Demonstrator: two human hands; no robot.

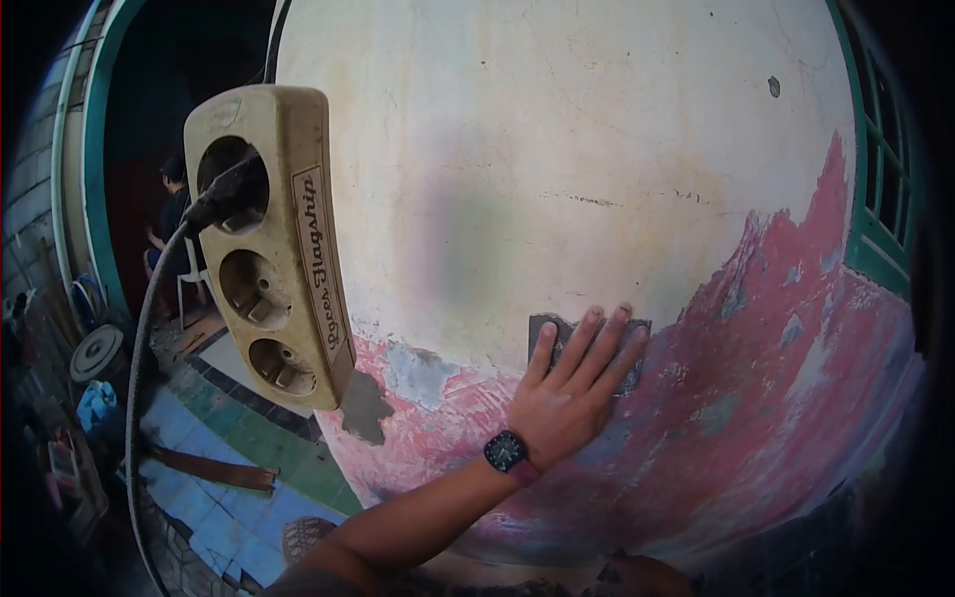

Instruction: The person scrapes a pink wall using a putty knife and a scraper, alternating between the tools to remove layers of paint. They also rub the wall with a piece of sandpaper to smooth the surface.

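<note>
My left hand, with a watch on its wrist, holds a dark sheet of sandpaper flat against the wall. The fingers are stretched out and pressed over the sheet, whose edges show on both sides. It lies where the cream paint meets a worn, scraped pink area. A grey patch shows within the pink to the left. My right hand cannot be made out; the brown shape at the bottom edge is too dark to name.
A power strip hangs close at left with a black plug and cord. Beyond it, a person sits in a doorway. A wooden piece lies on the tiled floor. A green window frame borders the right.
</note>
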